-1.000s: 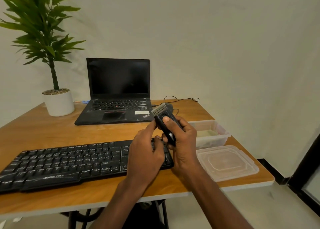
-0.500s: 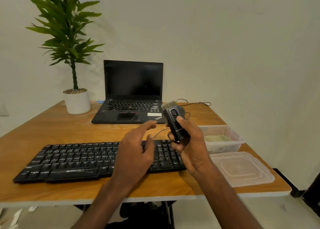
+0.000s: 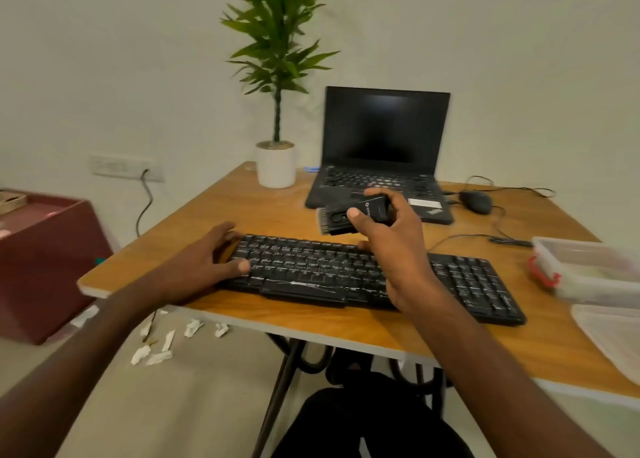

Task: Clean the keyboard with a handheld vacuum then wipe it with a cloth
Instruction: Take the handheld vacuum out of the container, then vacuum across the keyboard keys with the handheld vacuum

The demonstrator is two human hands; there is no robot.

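A black open laptop (image 3: 381,152) sits upper centre, a white-potted green plant (image 3: 276,111) left of it, a black corded mouse (image 3: 477,201) to its right.

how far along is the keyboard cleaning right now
Early on. Done: the right hand grips the vacuum, brush end pointing left, held above the keyboard and not yet touching the keys. In hand: the left hand rests on the keyboard's left end, as if steadying it. Left: the vacuuming itself, then the wipe; no cloth is in either hand.
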